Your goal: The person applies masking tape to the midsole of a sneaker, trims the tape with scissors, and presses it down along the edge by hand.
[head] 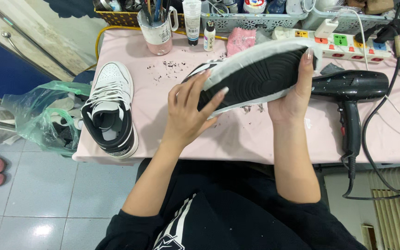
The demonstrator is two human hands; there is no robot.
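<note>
Held sole-up across the centre of the frame: a black-and-white leather sneaker with a black rubber outsole and a white, tape-wrapped midsole edge (251, 74). Spans diagonally from centre toward the upper right, above a pink cloth-covered table (255, 134).

Left hand (188, 113), just left of centre, curled around the near end, fingers spread over the black sole, thumb hidden behind. Right hand (295, 95), right of centre, cupped under the far end, fingertips hooked over the upper edge of the white rim. Both partly closed in a firm hold on the shoe, neither clenched.

Probably light, judging by the relaxed wrists. Sole likely stiff enough to bridge two supports without sagging; upper softer and apt to dent. White wrapping looks smooth, perhaps slippery or easily peeled, so safer gripped at the ends, on the rubber sole and sidewall, as now.

At left of the frame, standing upright on the table: a matching white-and-black lace-up sneaker (112, 111). At right, lying on the table: a black plastic hair dryer (350, 90), near the right hand but not touching. Along the top edge: a white mug of brushes (157, 32), small bottles, a white power strip (348, 44). At far left: a green plastic bag (42, 115).
</note>
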